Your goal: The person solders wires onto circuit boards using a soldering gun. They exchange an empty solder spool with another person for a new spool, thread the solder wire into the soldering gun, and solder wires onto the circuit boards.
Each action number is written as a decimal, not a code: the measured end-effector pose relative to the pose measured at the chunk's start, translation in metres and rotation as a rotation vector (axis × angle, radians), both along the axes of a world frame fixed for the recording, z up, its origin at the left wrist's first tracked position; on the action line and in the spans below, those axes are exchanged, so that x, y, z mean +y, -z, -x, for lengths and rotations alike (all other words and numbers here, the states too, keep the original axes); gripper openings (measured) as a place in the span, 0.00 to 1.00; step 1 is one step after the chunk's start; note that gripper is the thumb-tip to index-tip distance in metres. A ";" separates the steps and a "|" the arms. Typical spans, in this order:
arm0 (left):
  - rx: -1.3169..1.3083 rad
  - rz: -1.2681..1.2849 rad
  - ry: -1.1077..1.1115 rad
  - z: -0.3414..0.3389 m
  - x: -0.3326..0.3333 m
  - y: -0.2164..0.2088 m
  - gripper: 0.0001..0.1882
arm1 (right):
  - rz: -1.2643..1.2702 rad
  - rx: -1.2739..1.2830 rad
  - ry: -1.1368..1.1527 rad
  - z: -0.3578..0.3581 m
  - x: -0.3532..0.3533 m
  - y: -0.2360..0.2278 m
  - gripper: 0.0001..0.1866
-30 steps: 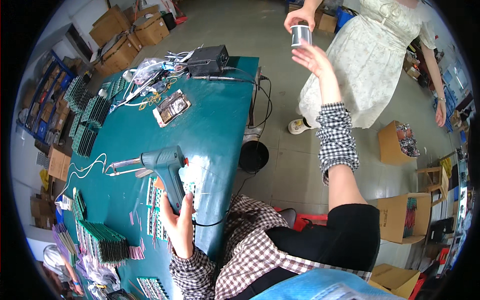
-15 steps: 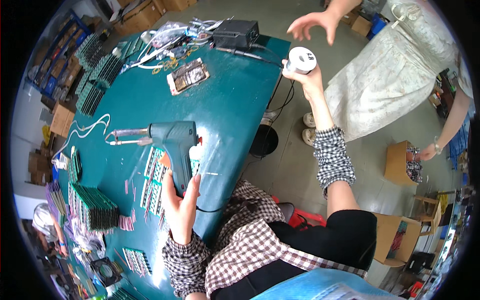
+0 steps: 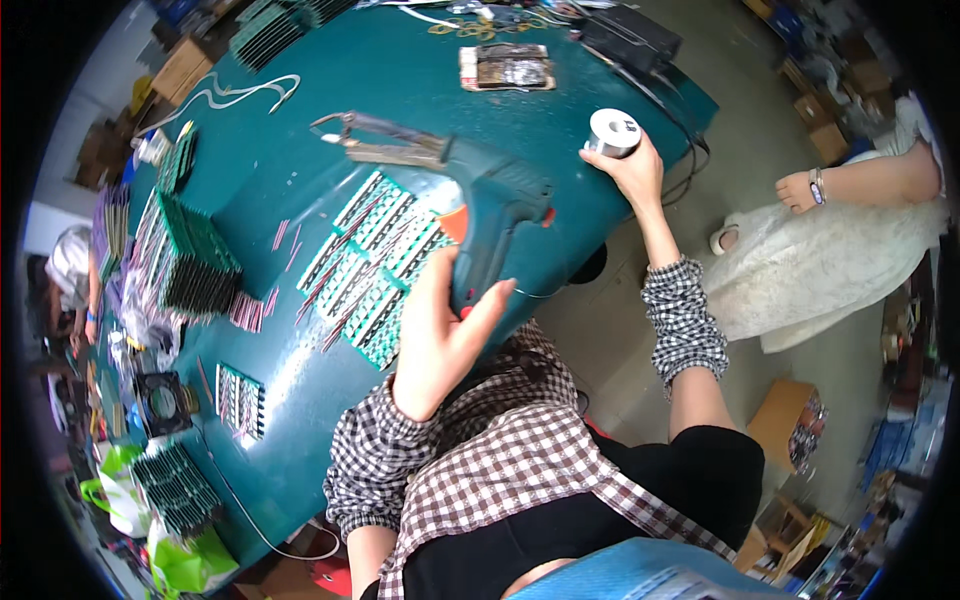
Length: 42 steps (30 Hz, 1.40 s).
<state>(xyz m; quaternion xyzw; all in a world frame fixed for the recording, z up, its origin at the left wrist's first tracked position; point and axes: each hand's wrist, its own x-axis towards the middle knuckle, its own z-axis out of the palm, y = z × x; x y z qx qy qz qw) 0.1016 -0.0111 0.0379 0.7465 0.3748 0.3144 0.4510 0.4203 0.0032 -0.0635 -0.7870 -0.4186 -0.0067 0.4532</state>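
A dark green soldering gun (image 3: 487, 195) is gripped by its handle in my left hand (image 3: 437, 325), its metal tip (image 3: 345, 128) pointing to the far left. The gun is slightly blurred and held above the table. Beneath it lies a group of green circuit boards (image 3: 375, 265) with dark strips and reddish wires, partly hidden by the gun and my hand. My right hand (image 3: 637, 178) is closed around a white spool of solder wire (image 3: 612, 132), held over the table's right side with its round end up.
Stacked circuit boards (image 3: 200, 265) stand at left, and a smaller board group (image 3: 240, 402) lies nearer. A worn shallow tray (image 3: 506, 68) and black box (image 3: 630, 40) with cables sit at the back. Another person's hand (image 3: 800, 190) hangs at right, beside the green table (image 3: 300, 495).
My view has turned, shifting the table. The soldering gun has moved right and up with my left hand. The spool is now over the tabletop, and the other person's reaching hand has withdrawn.
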 end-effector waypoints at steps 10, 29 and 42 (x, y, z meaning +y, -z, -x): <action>-0.098 -0.014 0.016 -0.006 0.007 0.023 0.19 | 0.113 -0.256 0.007 -0.001 0.009 -0.001 0.31; -0.189 -0.138 -0.052 -0.035 0.001 0.037 0.21 | 0.144 0.975 -0.665 0.140 -0.129 -0.075 0.31; -0.318 0.034 -0.213 0.048 0.004 0.003 0.13 | -0.378 1.494 -0.826 0.178 -0.036 -0.075 0.23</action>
